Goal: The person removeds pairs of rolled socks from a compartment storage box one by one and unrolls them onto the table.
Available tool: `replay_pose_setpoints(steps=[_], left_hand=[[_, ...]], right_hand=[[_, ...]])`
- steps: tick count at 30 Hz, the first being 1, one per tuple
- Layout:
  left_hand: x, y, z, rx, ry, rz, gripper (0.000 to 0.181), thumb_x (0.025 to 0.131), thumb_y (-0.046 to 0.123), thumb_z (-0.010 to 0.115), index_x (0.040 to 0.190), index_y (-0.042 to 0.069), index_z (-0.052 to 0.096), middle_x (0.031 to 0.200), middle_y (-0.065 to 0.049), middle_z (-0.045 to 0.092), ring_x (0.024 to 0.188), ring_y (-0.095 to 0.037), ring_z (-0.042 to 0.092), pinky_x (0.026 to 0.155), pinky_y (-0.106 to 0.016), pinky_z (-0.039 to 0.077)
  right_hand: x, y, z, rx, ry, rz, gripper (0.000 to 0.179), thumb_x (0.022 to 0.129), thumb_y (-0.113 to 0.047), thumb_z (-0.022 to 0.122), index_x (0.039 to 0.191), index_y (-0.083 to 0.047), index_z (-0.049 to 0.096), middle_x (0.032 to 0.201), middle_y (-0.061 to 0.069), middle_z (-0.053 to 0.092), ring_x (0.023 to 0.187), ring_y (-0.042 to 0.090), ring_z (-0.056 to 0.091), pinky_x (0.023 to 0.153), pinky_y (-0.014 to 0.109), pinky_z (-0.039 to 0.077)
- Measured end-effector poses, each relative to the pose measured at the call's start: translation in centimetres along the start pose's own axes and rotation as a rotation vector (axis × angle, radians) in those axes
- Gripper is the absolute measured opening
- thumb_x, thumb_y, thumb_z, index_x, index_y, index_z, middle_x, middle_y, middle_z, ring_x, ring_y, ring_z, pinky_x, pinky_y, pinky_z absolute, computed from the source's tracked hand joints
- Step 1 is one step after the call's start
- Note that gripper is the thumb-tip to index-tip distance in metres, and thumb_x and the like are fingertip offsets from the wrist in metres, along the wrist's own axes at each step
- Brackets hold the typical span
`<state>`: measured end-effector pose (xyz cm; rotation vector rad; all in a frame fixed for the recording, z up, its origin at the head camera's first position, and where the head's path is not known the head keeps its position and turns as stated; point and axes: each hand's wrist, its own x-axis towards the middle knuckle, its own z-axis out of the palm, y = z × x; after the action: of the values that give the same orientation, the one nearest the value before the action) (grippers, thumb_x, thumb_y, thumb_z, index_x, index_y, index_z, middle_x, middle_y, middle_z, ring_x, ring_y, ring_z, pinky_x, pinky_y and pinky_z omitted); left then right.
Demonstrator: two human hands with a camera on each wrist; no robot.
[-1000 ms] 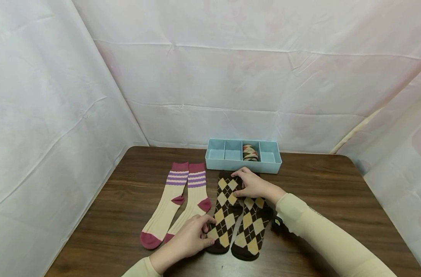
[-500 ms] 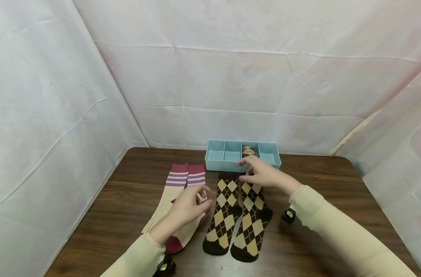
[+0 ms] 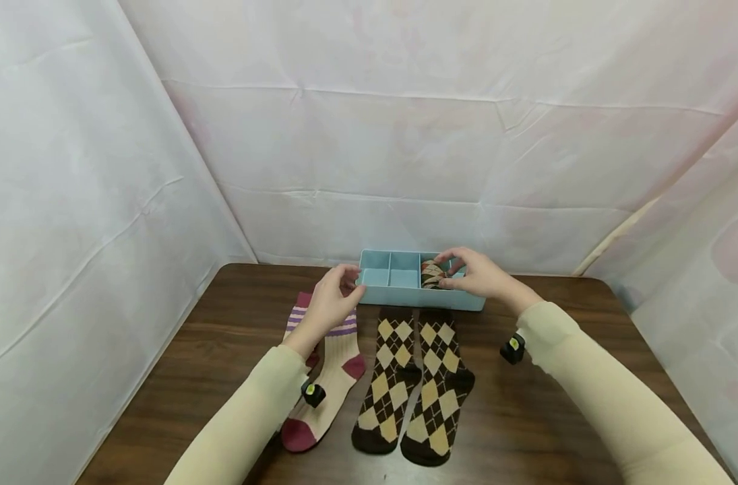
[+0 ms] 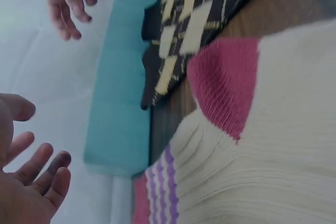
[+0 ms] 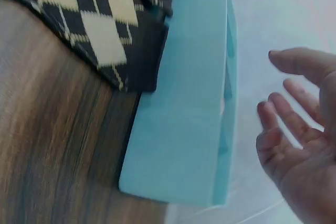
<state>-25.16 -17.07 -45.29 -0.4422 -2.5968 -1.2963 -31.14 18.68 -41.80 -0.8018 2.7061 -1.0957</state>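
Note:
My right hand (image 3: 482, 275) hovers over the right part of a light blue divided box (image 3: 423, 298). Its thumb and fingers lie spread to either side of a rolled argyle sock bundle (image 3: 431, 275) in one compartment; the right wrist view shows these fingers (image 5: 286, 114) apart, above the rim. At the box's left end is my left hand (image 3: 329, 301), fingers loosely bent, holding nothing. Below it lie cream socks (image 3: 333, 367) with purple stripes and maroon heels, partly covered by the left arm. Two brown argyle socks (image 3: 388, 377) lie flat side by side before the box.
The brown wooden table (image 3: 526, 417) reaches to white fabric walls (image 3: 356, 148) at the back and sides. The box stands close to the back wall, and its two left compartments hold nothing. Small black devices (image 3: 512, 348) are worn at both wrists.
Both hands have left the brown argyle socks and moved forward to the box, the left to its left end, the right over the rolled bundle. The socks lie as before.

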Motion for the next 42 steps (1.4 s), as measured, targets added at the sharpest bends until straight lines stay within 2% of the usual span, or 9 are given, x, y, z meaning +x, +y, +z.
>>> replay_pose_setpoints(steps=[7,12,16,20,25,28,33,36,42], left_hand=[[2.0,-2.5,1.5,-0.037,0.019,-0.036,0.046,0.108,0.028,0.070,0.150,0.013,0.060,0.142,-0.015,0.063,0.130,-0.033,0.060,0.108,-0.053,0.051],[2.7,-4.1,2.7,-0.037,0.016,-0.078,0.052,0.110,0.031,0.066,0.157,0.011,0.056,0.151,-0.016,0.058,0.138,-0.034,0.056,0.112,-0.058,0.048],[2.8,-4.8,3.4,-0.082,-0.044,-0.122,0.056,0.113,0.034,0.062,0.163,0.012,0.049,0.158,-0.018,0.054,0.136,-0.037,0.058,0.108,-0.057,0.051],[2.5,-5.3,3.9,-0.136,-0.096,-0.170,0.059,0.113,0.041,0.060,0.167,0.020,0.045,0.167,-0.015,0.047,0.141,-0.038,0.055,0.110,-0.058,0.050],[2.4,-5.9,4.2,-0.205,-0.099,-0.196,0.059,0.113,0.043,0.061,0.167,0.027,0.045,0.172,-0.010,0.040,0.158,-0.038,0.038,0.120,-0.064,0.040],[2.5,-6.1,4.2,-0.229,-0.098,-0.194,0.058,0.113,0.043,0.061,0.167,0.028,0.045,0.172,-0.010,0.040,0.159,-0.038,0.037,0.121,-0.065,0.038],[2.6,-6.5,4.3,-0.280,-0.086,-0.185,0.057,0.113,0.042,0.061,0.166,0.029,0.046,0.172,-0.009,0.039,0.159,-0.038,0.035,0.120,-0.066,0.038],[2.6,-6.8,4.4,-0.297,-0.068,-0.183,0.056,0.113,0.042,0.062,0.165,0.030,0.048,0.171,-0.008,0.039,0.159,-0.039,0.034,0.120,-0.066,0.039],[2.5,-7.2,4.7,-0.291,-0.049,-0.167,0.055,0.112,0.043,0.064,0.164,0.031,0.050,0.170,-0.008,0.041,0.158,-0.039,0.036,0.120,-0.066,0.038]], right_hand=[[1.4,2.4,0.5,0.168,0.013,0.056,0.058,0.102,-0.020,0.082,0.152,-0.007,0.058,0.146,0.020,0.059,0.116,0.033,0.062,0.085,0.046,0.054],[2.1,3.7,1.4,0.138,-0.001,0.049,0.060,0.099,-0.024,0.085,0.152,-0.010,0.060,0.150,0.016,0.053,0.100,0.028,0.062,0.079,0.043,0.053],[2.1,4.7,1.8,0.106,-0.013,0.064,0.063,0.098,-0.029,0.087,0.153,-0.011,0.061,0.157,0.017,0.044,0.081,0.025,0.056,0.071,0.040,0.050],[1.8,5.4,2.1,0.102,-0.017,0.091,0.071,0.095,-0.033,0.089,0.155,-0.013,0.059,0.162,0.018,0.039,0.081,0.024,0.055,0.070,0.039,0.050],[1.7,5.7,2.2,0.096,-0.017,0.097,0.075,0.094,-0.029,0.090,0.158,-0.014,0.056,0.167,0.017,0.037,0.082,0.025,0.056,0.071,0.040,0.051],[1.8,5.4,2.3,0.077,-0.030,0.103,0.076,0.095,-0.026,0.089,0.160,-0.012,0.053,0.171,0.019,0.035,0.080,0.029,0.058,0.073,0.044,0.052],[2.3,5.2,2.5,0.043,-0.046,0.099,0.076,0.096,-0.021,0.088,0.162,-0.010,0.051,0.175,0.021,0.032,0.114,0.046,0.063,0.092,0.057,0.053],[2.7,5.3,2.7,0.029,-0.049,0.081,0.076,0.097,-0.019,0.086,0.163,-0.009,0.049,0.174,0.022,0.032,0.143,0.051,0.049,0.109,0.064,0.047],[2.9,5.4,2.9,0.030,-0.066,0.073,0.077,0.098,-0.011,0.083,0.165,-0.004,0.045,0.172,0.027,0.033,0.159,0.052,0.026,0.121,0.070,0.033]])
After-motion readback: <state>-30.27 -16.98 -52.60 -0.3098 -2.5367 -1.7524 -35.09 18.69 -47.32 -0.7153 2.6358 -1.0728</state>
